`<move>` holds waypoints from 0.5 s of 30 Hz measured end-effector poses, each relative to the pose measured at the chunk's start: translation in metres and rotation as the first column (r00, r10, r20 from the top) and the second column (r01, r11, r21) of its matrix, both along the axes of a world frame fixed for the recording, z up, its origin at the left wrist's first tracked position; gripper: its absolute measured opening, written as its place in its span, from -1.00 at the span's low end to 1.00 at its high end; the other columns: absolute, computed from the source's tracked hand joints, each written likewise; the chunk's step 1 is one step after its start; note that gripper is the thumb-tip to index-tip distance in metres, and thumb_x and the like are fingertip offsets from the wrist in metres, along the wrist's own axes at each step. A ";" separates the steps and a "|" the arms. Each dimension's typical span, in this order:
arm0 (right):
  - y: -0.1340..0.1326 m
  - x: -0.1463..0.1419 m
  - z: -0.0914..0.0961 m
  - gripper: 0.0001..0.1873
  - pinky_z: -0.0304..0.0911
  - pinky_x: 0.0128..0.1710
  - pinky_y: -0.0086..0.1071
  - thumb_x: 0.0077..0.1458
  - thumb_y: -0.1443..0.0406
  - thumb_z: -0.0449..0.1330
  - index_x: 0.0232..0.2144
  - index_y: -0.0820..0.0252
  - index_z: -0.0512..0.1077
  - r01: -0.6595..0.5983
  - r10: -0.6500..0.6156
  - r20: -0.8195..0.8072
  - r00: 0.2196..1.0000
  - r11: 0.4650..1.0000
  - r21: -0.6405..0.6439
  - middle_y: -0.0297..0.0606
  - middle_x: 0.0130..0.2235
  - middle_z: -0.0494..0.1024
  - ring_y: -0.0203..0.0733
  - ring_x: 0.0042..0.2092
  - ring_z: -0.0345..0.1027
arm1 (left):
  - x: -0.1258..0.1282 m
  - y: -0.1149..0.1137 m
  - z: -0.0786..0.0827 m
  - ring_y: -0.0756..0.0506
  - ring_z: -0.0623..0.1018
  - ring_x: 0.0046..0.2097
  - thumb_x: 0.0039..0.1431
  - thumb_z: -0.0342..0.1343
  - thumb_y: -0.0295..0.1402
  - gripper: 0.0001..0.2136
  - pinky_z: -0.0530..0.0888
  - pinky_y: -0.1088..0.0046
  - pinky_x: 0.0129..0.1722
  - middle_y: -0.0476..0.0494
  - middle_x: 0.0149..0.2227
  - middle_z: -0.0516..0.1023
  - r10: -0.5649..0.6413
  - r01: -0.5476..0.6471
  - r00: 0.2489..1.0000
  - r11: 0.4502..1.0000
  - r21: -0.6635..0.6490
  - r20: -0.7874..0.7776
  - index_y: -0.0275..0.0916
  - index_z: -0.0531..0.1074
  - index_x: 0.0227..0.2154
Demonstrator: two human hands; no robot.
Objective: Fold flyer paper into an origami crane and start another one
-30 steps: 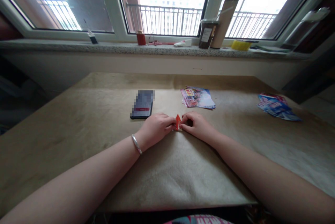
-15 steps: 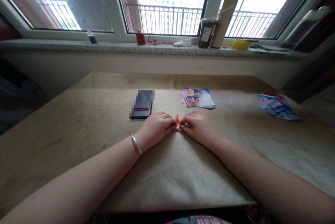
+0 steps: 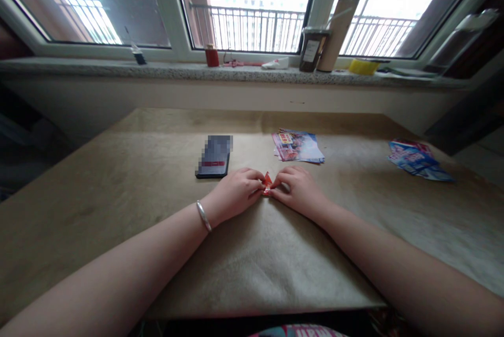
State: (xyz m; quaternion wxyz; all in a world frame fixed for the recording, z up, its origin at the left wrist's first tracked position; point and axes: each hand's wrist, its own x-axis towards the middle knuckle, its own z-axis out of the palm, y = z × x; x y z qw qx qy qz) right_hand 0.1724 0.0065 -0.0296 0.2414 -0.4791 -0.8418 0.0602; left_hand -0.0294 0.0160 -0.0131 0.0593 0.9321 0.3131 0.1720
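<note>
Between my fingertips, at the middle of the table [image 3: 220,269], is a small folded piece of orange-red and white paper [image 3: 267,177] with a pointed top. My left hand [image 3: 241,190] pinches its left side, thumb and fingers pressed together; a silver bangle [image 3: 203,216] circles that wrist. From the other side my right hand [image 3: 298,190] grips the paper with thumb and forefinger, the other fingers curled. The fingertips cover part of the paper, so its lower folds are hard to make out.
A phone [image 3: 214,157] lies just beyond my left hand. Printed leaflets [image 3: 301,147] are stacked beyond my right hand, and more blue leaflets [image 3: 419,161] lie far right. On the windowsill [image 3: 173,70] stand a red container [image 3: 211,56], a dark jar [image 3: 313,51] and a cardboard tube [image 3: 340,27].
Both hands stay almost in place. The fingertips have shifted slightly on the paper, and its visible lower part looks a little smaller.
</note>
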 end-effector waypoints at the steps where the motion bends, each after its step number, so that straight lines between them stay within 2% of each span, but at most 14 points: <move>1: 0.000 0.000 0.000 -0.82 0.15 -0.12 -0.24 0.02 0.12 0.23 -0.43 0.09 0.49 -0.004 0.004 -0.001 1.000 1.000 0.005 -0.24 -0.30 0.50 -0.12 -0.18 0.30 | 0.000 0.000 0.001 -0.07 0.47 -0.13 0.23 -0.01 -0.40 -0.81 0.40 0.40 -0.07 -0.15 -0.19 0.53 -0.006 0.006 1.000 1.000 0.002 -0.005 -0.25 0.52 -0.29; 6: -0.002 -0.002 0.002 -0.82 0.00 0.08 -0.10 0.07 0.13 0.19 -0.42 0.10 0.46 -0.047 0.043 0.050 0.998 0.996 0.082 -0.23 -0.30 0.50 -0.07 -0.07 0.23 | -0.008 0.002 0.006 -0.08 0.50 -0.11 0.23 -0.03 -0.41 -0.81 0.43 0.39 -0.07 -0.15 -0.17 0.55 -0.060 0.060 0.994 0.998 -0.004 -0.089 -0.23 0.49 -0.21; 11: -0.002 -0.002 0.003 -0.82 0.12 -0.02 -0.20 0.08 0.15 0.18 -0.42 0.13 0.45 -0.065 0.064 0.038 0.997 0.997 0.042 -0.21 -0.28 0.49 -0.10 -0.11 0.24 | -0.017 0.002 0.011 -0.07 0.46 0.01 0.16 -0.01 -0.52 -0.67 0.39 0.36 0.03 -0.10 0.00 0.48 -0.172 0.169 0.977 0.985 -0.029 -0.125 -0.13 0.42 -0.04; 15: 0.000 -0.001 0.001 -0.80 0.12 -0.01 -0.18 0.08 0.13 0.18 -0.42 0.11 0.45 -0.070 0.070 0.010 0.997 0.997 0.028 -0.21 -0.28 0.49 -0.11 -0.10 0.24 | -0.015 -0.003 0.013 -0.08 0.48 -0.03 0.16 -0.02 -0.53 -0.66 0.41 0.34 -0.01 -0.12 -0.05 0.50 -0.147 0.152 0.979 0.988 0.022 -0.138 -0.12 0.43 -0.04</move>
